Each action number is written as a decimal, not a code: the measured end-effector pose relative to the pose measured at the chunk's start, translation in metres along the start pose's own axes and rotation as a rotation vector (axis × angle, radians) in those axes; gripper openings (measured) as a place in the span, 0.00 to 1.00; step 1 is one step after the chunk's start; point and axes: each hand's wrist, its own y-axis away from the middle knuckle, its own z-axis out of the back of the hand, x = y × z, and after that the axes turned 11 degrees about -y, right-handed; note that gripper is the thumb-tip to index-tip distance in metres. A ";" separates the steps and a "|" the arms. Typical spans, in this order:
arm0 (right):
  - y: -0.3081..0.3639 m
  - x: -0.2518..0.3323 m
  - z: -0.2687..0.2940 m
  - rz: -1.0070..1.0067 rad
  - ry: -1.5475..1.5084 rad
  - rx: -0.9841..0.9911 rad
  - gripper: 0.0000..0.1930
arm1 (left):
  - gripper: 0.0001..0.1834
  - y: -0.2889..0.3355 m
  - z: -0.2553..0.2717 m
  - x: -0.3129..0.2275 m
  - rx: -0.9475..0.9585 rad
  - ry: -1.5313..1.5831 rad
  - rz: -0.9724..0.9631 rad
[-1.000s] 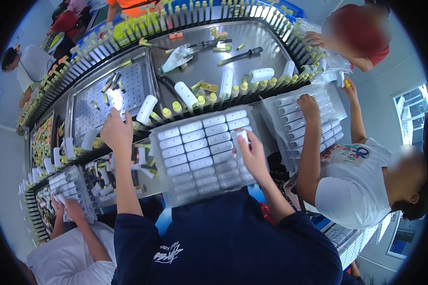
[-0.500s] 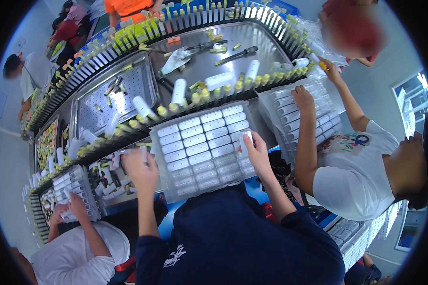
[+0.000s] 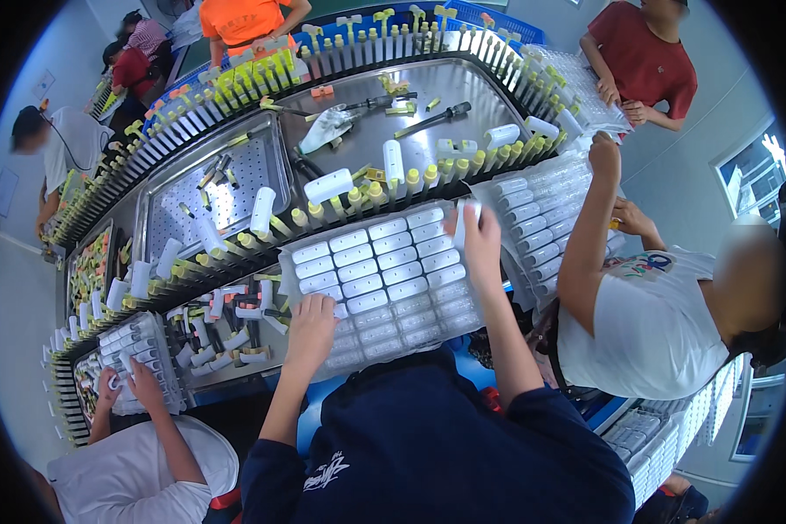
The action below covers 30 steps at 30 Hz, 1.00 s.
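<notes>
The right hand (image 3: pixel 480 240) has its grip closed round a white, smooth, oblong plastic piece (image 3: pixel 470 210), held above the far right corner of a clear, thin plastic tray (image 3: pixel 286 266). The left hand (image 3: pixel 313 330) bends its fingers over a white end piece (image 3: pixel 340 310) at the tray's left side; whether that grip is pinched or merely resting cannot be told. Risks, as judged: the smooth held piece could slip if the fingertips loosen; the left fingers, pressing unevenly, could tip the end piece out of its pocket; a knock to the thin tray could unseat the white oblong pieces in rows (image 3: pixel 356 271). Orientation: the held piece, partly covered and blurred, appears to point far, long axis roughly near–far; the seated pieces lie left–right, right ends slightly farther.
</notes>
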 end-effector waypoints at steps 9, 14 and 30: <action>-0.120 0.000 -0.103 0.452 1.056 0.181 0.22 | 0.18 0.014 0.065 0.001 -0.128 0.283 0.201; -0.073 -0.016 -0.152 0.522 1.278 0.332 0.23 | 0.19 0.023 0.069 -0.001 -0.188 0.477 0.377; 0.081 -0.027 0.024 0.331 1.012 0.329 0.19 | 0.21 -0.029 0.037 -0.010 -0.142 1.176 0.385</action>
